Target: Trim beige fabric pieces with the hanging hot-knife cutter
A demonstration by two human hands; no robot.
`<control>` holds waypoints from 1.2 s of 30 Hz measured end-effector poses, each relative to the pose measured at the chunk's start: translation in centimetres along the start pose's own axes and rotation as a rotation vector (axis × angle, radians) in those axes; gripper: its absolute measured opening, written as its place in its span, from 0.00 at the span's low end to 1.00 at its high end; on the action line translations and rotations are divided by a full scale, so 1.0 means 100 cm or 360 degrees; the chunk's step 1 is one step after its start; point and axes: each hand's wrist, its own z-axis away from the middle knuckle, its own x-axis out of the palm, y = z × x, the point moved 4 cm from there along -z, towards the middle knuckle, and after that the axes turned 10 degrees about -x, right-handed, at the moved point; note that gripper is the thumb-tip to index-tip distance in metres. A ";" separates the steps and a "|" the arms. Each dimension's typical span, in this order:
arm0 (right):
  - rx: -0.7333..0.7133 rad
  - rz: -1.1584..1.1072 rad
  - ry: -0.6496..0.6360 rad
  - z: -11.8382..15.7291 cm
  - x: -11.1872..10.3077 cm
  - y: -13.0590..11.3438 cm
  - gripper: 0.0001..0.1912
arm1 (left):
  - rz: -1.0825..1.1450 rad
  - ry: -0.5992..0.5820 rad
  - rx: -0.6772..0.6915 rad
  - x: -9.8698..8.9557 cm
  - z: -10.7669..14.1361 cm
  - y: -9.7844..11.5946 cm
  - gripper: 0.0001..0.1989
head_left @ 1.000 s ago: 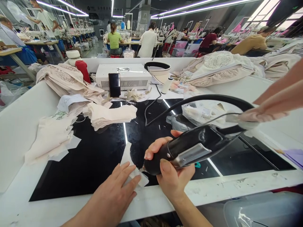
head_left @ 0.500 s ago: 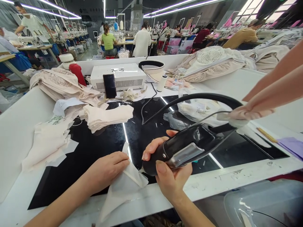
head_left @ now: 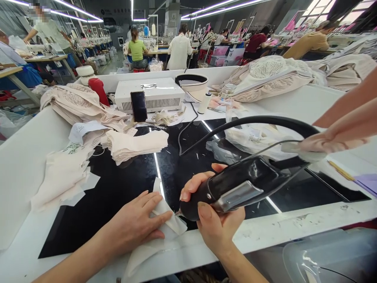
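Observation:
A black handheld tool [head_left: 235, 188] with a metal lever and a thick black cable is gripped in my right hand [head_left: 216, 220]. Its narrow tip points left and meets the edge of a pale fabric piece [head_left: 175, 225] at the front of the black board [head_left: 118, 196]. My left hand [head_left: 144, 218] lies over that fabric with its fingers spread, pressing it down just left of the tip. Part of the fabric hangs toward the table's front edge.
Stacked pale fabric pieces [head_left: 138, 143] and a looser pile [head_left: 61, 177] lie left. Behind stand a white metal box [head_left: 150, 92], a phone [head_left: 138, 107] and a spool [head_left: 204, 103]. A plastic bag [head_left: 256, 137] and another person's arm [head_left: 347, 110] are right.
My left hand has spread its fingers on the fabric, the thumb now nearer the tool tip. The whole view has shifted slightly; my right hand keeps its grip on the tool.

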 end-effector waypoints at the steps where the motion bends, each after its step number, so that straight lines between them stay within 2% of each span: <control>1: -0.0006 -0.0011 0.0004 -0.001 0.000 0.000 0.24 | 0.0014 -0.0007 0.0000 0.001 0.000 0.000 0.25; 7: -0.0057 -0.0115 0.0074 -0.007 0.004 0.006 0.24 | 0.0109 0.0000 -0.0013 0.002 0.000 0.000 0.25; 11: -0.0060 -0.0062 0.0038 -0.006 0.007 0.013 0.24 | 0.0131 -0.0006 -0.0034 0.002 0.000 0.001 0.28; 18: -0.0050 -0.0052 0.0030 -0.007 0.008 0.017 0.21 | 0.0137 0.0047 -0.0042 0.004 0.000 0.002 0.24; 29: -0.0047 -0.0026 0.0010 -0.010 0.013 0.024 0.19 | 0.0146 0.0077 -0.0090 0.003 0.001 0.005 0.26; 34: -0.0063 0.0044 0.0035 -0.010 0.011 0.021 0.19 | 0.0220 0.0184 -0.0101 -0.006 -0.003 -0.006 0.15; 36: -0.0076 0.0046 0.0037 -0.010 0.010 0.021 0.20 | 0.0221 0.0242 -0.0051 -0.008 -0.007 -0.014 0.13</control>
